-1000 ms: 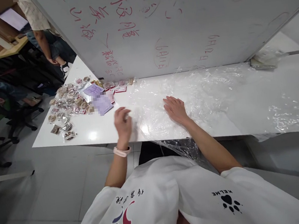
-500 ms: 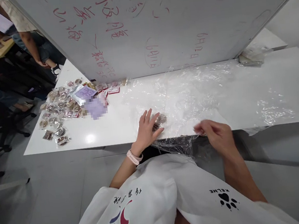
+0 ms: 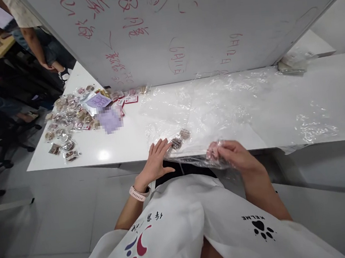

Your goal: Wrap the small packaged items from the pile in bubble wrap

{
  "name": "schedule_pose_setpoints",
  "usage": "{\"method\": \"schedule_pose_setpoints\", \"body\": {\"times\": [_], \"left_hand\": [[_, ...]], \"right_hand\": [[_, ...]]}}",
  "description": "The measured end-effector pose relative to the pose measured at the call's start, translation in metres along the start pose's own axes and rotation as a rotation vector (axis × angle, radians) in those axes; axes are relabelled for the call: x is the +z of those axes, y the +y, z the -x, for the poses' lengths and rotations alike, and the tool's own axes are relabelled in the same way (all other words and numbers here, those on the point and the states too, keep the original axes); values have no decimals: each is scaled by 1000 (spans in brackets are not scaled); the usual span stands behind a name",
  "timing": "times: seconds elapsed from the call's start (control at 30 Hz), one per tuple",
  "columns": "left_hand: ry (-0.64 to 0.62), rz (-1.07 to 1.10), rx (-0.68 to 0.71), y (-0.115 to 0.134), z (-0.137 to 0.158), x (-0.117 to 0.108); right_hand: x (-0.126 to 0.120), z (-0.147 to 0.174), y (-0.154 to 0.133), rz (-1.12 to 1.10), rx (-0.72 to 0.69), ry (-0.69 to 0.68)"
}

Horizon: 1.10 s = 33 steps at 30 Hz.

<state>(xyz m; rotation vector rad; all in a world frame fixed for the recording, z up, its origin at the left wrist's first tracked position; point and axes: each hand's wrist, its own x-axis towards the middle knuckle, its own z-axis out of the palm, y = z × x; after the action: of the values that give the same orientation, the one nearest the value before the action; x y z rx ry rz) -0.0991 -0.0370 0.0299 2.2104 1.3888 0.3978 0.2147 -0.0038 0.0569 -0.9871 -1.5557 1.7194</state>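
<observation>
Clear plastic film (image 3: 220, 111) is spread over the white table and hangs over its front edge. Two small brown packets (image 3: 176, 143) lie close together on or under the film near that edge; which of the two I cannot tell. Just left of them is my left hand (image 3: 157, 159), fingers stretched out, fingertips at the near packet. My right hand (image 3: 235, 155) is closed at the table's front edge, with a fold of the film gripped in its fingers and pulled taut toward me.
Several small wrapped packets (image 3: 66, 119) are heaped on the table's left part, with a purple-and-silver pouch (image 3: 97, 102) on top. A whiteboard (image 3: 162, 35) stands along the back. Another plastic bundle (image 3: 291, 67) lies back right. A seated person (image 3: 35, 40) is beyond the table's left end.
My left hand has moved left and toward me, off the brown packets, which now show. My right hand has shifted left and now grips the film.
</observation>
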Motion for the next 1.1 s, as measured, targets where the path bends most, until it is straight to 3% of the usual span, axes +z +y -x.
{"method": "schedule_pose_setpoints", "body": {"times": [0.1,0.2,0.33,0.43,0.5,0.57,0.63,0.7,0.93,1.1], "left_hand": [[199,81,-78,-1,-7,11],[430,200,-242,-2,-17,17],[649,134,-389,2,-26,19],[762,-42,-318,12,-32,21],[665,-83,-184,18,-37,22],[474,-80,-60,22,-42,23],[317,-81,-16,20,-45,24],[242,-75,-25,16,-43,25],[266,-21,-20,13,-21,30],[201,-84,25,15,-20,26]], "right_hand": [[-3,-51,-37,74,-188,30],[5,-90,-45,259,-228,49],[21,-101,-19,638,-199,143],[25,-93,8,839,-264,43],[25,-90,22,956,-275,-41],[24,-89,29,1031,-257,-77],[23,-86,33,1063,-244,-67],[24,-80,33,1074,-238,-55],[28,-46,29,1051,-192,-97],[26,-47,16,1010,-152,-184]]}}
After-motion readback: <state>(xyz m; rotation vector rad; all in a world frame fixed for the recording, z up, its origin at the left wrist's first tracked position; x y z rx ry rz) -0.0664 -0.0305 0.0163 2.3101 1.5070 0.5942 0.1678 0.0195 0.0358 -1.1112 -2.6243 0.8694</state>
